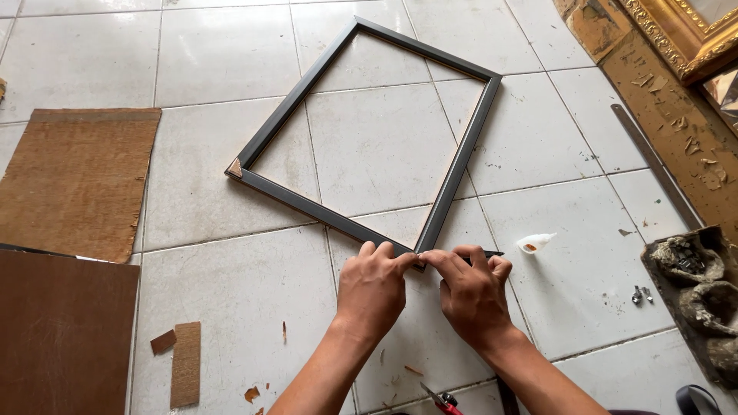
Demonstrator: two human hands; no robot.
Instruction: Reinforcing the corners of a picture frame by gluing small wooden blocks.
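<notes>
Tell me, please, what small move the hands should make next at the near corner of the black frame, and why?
Probably keep pressing that corner for now. Both the left hand and right hand pinch the near corner of the frame, a small glue bottle lies just beside it, and the far-left corner already carries a brown triangular piece. Letting go now might let the joint shift.

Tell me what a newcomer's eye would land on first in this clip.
A dark rectangular picture frame lies flat on the white tiled floor, mid-picture. Both hands, left hand and right hand, press together on its nearest corner. Brown boards lie at the left, and an ornate gold frame sits at the top right.
</notes>
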